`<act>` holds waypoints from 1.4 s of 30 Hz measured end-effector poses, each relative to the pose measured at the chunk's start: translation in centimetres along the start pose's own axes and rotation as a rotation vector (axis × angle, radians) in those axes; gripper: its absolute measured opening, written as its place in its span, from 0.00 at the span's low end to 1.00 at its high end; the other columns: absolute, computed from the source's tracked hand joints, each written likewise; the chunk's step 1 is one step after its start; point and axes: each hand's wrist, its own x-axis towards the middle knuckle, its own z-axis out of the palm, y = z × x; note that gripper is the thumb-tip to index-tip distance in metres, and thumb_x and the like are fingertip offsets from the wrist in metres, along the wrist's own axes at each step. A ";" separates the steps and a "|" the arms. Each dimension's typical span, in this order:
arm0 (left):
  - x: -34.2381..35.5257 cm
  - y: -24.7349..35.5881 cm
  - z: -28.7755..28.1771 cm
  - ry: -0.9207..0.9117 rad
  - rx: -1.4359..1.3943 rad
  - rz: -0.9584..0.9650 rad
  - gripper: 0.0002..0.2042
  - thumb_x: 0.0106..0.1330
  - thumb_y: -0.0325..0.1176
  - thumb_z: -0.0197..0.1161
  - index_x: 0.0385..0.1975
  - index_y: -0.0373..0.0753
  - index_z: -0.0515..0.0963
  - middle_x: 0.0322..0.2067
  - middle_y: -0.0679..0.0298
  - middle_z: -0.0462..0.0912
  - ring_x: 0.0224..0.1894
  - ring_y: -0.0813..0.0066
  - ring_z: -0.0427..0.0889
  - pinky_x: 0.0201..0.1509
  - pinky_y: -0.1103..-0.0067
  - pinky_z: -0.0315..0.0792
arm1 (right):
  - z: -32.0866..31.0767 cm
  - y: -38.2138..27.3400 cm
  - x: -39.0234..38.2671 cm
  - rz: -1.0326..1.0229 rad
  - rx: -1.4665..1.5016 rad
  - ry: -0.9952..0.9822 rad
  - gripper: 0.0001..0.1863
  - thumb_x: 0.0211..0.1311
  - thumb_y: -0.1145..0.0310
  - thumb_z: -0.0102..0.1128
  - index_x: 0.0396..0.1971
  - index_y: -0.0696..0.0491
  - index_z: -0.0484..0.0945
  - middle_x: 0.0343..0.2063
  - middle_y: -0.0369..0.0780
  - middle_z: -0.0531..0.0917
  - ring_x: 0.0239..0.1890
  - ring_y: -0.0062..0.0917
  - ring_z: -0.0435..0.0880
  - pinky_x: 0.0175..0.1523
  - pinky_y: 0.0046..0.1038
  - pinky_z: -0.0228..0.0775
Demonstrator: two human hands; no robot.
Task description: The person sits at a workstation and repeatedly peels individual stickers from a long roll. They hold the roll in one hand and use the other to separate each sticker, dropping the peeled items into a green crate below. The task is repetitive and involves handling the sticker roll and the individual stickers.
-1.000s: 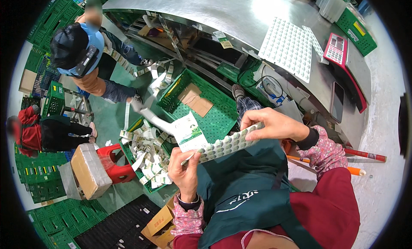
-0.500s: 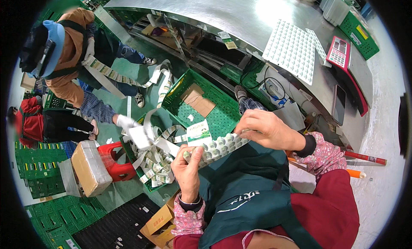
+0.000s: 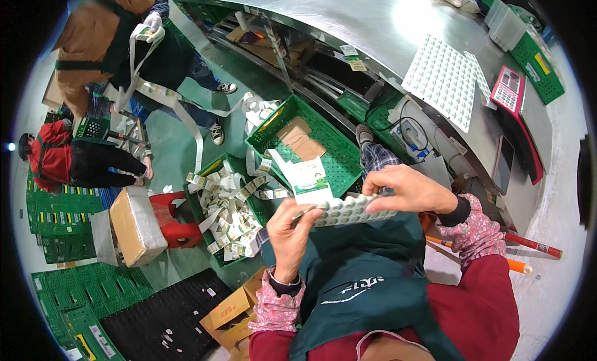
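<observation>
My left hand [image 3: 289,240] pinches the left end of a folded sheet of round stickers [image 3: 348,213] at my apron, thumb over its edge. My right hand [image 3: 410,190] grips the right end of that sheet, fingers curled. A white-and-green printed label card [image 3: 308,180] stands up just behind the sheet, above my left hand. Beyond it is a green crate [image 3: 264,140] with torn cardboard [image 3: 301,138] inside. To the left, another green crate [image 3: 237,165] holds tangled label strips [image 3: 217,215].
A steel bench [image 3: 336,22] carries a sticker sheet [image 3: 438,81], red scale [image 3: 505,90] and phone [image 3: 502,162]. A co-worker in brown [image 3: 99,44] handles trailing strips; another person in red [image 3: 53,152] bends at the left. A box on a red stool [image 3: 180,230] stands nearby.
The co-worker in brown has straightened and moved up-left, lifting strips. My hands still grip the sticker sheet, now slightly further right in view.
</observation>
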 end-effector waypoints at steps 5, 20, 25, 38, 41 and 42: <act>0.1 -0.6 -0.8 -0.029 -0.298 -0.160 0.04 0.58 0.24 0.67 0.27 0.30 0.80 0.23 0.71 0.70 0.26 0.85 0.66 0.29 0.87 0.59 | -0.2 0.2 0.1 0.059 0.019 0.017 0.12 0.56 0.63 0.65 0.30 0.56 0.75 0.20 0.44 0.77 0.22 0.35 0.78 0.28 0.30 0.66; 0.2 -0.2 0.7 0.019 -0.100 -0.043 0.08 0.63 0.28 0.63 0.26 0.29 0.77 0.22 0.68 0.71 0.26 0.82 0.67 0.29 0.84 0.61 | 1.2 0.9 2.0 0.010 -0.044 -0.137 0.22 0.54 0.61 0.65 0.43 0.56 0.70 0.31 0.44 0.79 0.34 0.39 0.78 0.38 0.33 0.68; 0.3 -0.2 1.2 -0.004 0.144 -0.016 0.07 0.63 0.28 0.63 0.27 0.30 0.77 0.21 0.64 0.71 0.23 0.79 0.69 0.26 0.81 0.62 | 1.9 0.0 2.5 -0.227 -0.145 0.112 0.22 0.54 0.61 0.65 0.45 0.57 0.70 0.42 0.43 0.75 0.46 0.38 0.76 0.48 0.34 0.68; 0.7 1.1 2.5 0.074 0.307 0.142 0.06 0.61 0.25 0.64 0.25 0.30 0.76 0.21 0.63 0.71 0.21 0.77 0.68 0.24 0.80 0.61 | 4.0 -2.3 3.7 -0.251 -0.188 0.415 0.08 0.52 0.77 0.64 0.32 0.58 0.75 0.27 0.42 0.77 0.29 0.35 0.79 0.32 0.31 0.72; 0.6 1.1 3.1 0.109 0.360 0.178 0.06 0.59 0.25 0.65 0.25 0.31 0.76 0.21 0.62 0.71 0.20 0.73 0.69 0.24 0.79 0.62 | 4.5 -2.4 3.5 -0.258 -0.281 0.453 0.07 0.51 0.77 0.64 0.30 0.58 0.75 0.25 0.41 0.77 0.28 0.36 0.79 0.32 0.32 0.71; 0.6 0.9 3.3 0.119 0.385 0.221 0.06 0.59 0.25 0.66 0.25 0.32 0.76 0.21 0.61 0.71 0.20 0.72 0.69 0.24 0.78 0.63 | 4.7 -2.3 3.5 -0.237 -0.285 0.469 0.07 0.51 0.76 0.63 0.30 0.57 0.75 0.25 0.41 0.77 0.29 0.36 0.79 0.32 0.32 0.71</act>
